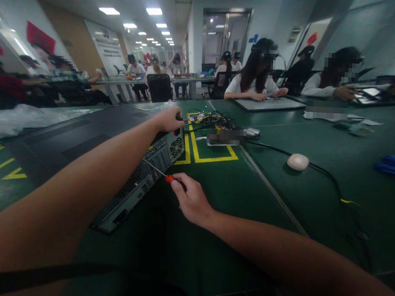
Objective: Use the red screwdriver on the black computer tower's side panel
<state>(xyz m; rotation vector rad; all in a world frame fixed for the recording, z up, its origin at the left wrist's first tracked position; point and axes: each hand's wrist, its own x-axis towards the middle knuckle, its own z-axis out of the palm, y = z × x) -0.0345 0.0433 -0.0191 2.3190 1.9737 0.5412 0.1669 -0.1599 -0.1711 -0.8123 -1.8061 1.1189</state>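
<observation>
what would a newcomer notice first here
The dark computer case lying flat at centre left of the green table draws the eye, with the left hand gripping its far end. The right hand holds a red-handled screwdriver, tip against the case's rear panel. A white mouse sits alone to the right.

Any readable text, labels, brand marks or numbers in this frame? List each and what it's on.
None readable.
White wall board: printed lines, too blurred.
Plaque by the door: too small.
Red poster: no legible words.
Computer case: no label legible.
Screwdriver: no marking visible.
</observation>
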